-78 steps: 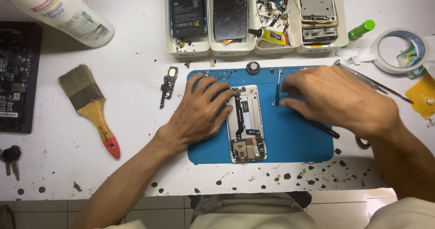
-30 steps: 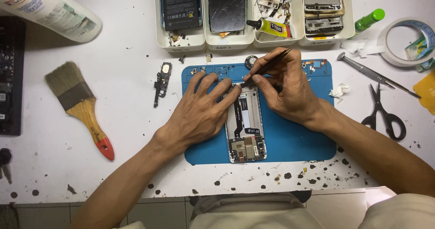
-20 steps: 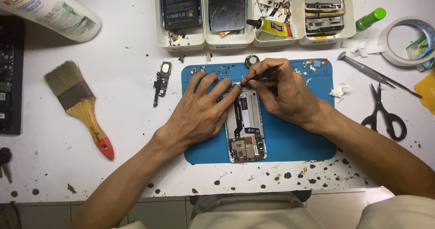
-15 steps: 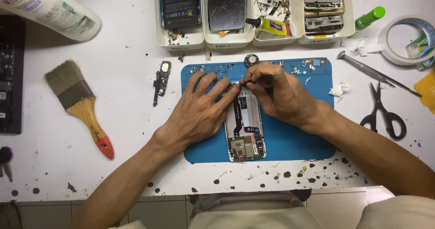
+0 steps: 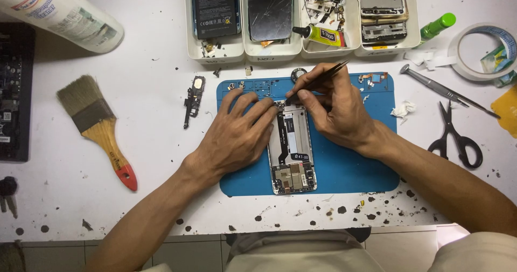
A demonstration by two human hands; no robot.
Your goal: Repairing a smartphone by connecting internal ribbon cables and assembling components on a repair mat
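On blue mat point(image 5: 344, 164), centre of white table point(image 5: 156, 89): opened phone point(image 5: 291, 148), back off, lying flat, long axis toward the body, circuit board end nearest. Left hand point(image 5: 237, 134) flat on mat beside phone, fingers spread, fingertips pressing phone's top left edge; gripping nothing. Right hand point(image 5: 334, 107) pinched shut around thin dark tweezers point(image 5: 318, 79), tips aimed down at phone's top edge, rear end angled up and away to the right. Cannot tell whether tips grip any part: too small.

Along far edge of mat: small round part point(image 5: 298, 73), loose screws and bits, a flex piece near right corner. Crumpled white scrap point(image 5: 403, 109) on mat's right edge.

Behind mat: row of white trays point(image 5: 301, 48) holding black battery point(image 5: 215, 9), cracked screen point(image 5: 270, 8), glue tube point(image 5: 318, 34) among small parts, and stacked phone frames point(image 5: 383, 11).

Left of mat: small black module point(image 5: 193, 98), then paintbrush point(image 5: 97, 126) with wooden handle and red tip. White bottle point(image 5: 59, 13) lying on its side at top left. Dark board point(image 5: 15, 94) at left edge.

Right of mat: metal tool point(image 5: 444, 90), black scissors point(image 5: 455, 134), tape roll point(image 5: 479, 51), green cap point(image 5: 437, 26). Dark specks scattered over table's near edge.
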